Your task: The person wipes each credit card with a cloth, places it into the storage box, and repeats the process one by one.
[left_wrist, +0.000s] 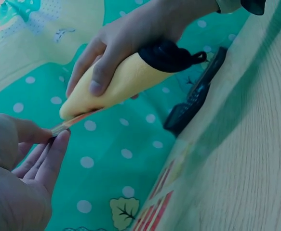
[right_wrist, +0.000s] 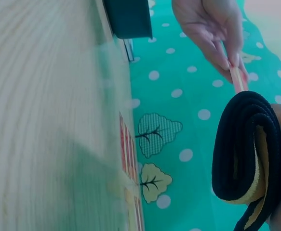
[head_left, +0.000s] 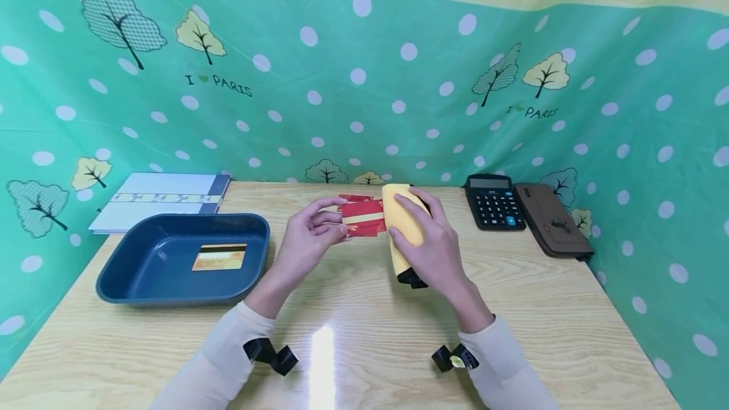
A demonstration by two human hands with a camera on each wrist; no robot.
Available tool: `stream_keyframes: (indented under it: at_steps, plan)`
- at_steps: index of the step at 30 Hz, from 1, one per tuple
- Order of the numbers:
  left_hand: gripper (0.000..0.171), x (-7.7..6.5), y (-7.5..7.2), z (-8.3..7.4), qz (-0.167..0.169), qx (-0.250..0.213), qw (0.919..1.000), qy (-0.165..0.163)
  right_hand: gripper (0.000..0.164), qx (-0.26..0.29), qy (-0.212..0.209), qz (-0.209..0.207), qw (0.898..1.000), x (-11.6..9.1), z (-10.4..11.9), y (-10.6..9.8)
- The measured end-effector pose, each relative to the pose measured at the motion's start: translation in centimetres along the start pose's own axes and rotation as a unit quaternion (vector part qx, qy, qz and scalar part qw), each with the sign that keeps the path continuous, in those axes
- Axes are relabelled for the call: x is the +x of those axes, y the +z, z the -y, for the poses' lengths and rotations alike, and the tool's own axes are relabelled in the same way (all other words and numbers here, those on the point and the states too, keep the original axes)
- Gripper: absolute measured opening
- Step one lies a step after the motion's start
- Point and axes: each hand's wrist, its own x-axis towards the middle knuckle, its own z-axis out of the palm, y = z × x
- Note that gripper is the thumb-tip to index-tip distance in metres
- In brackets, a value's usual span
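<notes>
Your left fingers [head_left: 320,206] pinch red card [head_left: 362,209] | right fingers [head_left: 411,209] clamp cloth [head_left: 391,209] | orange card [head_left: 219,257] seemingly done, nine-o'clock tray [head_left: 154,264]; red pending.

Green, white-dotted cloth [head_left: 336,55] behind a wood-grain table [head_left: 541,309] with bright glare [head_left: 322,359].

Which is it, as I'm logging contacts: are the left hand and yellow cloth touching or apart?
Apart. The head view shows it: a stretch of red card bridges the gap between the left hand and yellow cloth.
</notes>
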Motion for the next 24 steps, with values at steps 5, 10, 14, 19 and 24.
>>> stream_keyframes:
  at_steps: [5,10,14,19,24]
  plan:
    - [0.047,0.1,-0.2,-0.1,-0.015,0.001,0.9999,0.003,0.056,-0.004,0.011,-0.012,1.0,0.2,-0.7,-0.6]
    - [0.048,0.2,-0.3,0.0,-0.026,-0.011,0.9996,0.008,0.056,-0.007,0.023,-0.022,0.999,0.3,-1.1,-1.1]
    - [0.034,0.1,-0.4,0.1,-0.042,0.02,0.9987,0.02,0.055,-0.009,0.03,-0.026,0.999,0.5,-1.3,-1.3]
    - [0.024,0.2,-0.4,0.1,-0.053,0.058,0.9969,0.009,0.055,-0.009,0.035,-0.027,0.999,0.7,-1.4,-1.5]
    - [0.028,0.3,-0.4,0.1,-0.046,0.05,0.9975,-0.022,0.055,-0.011,0.031,-0.026,0.999,0.7,-1.4,-1.7]
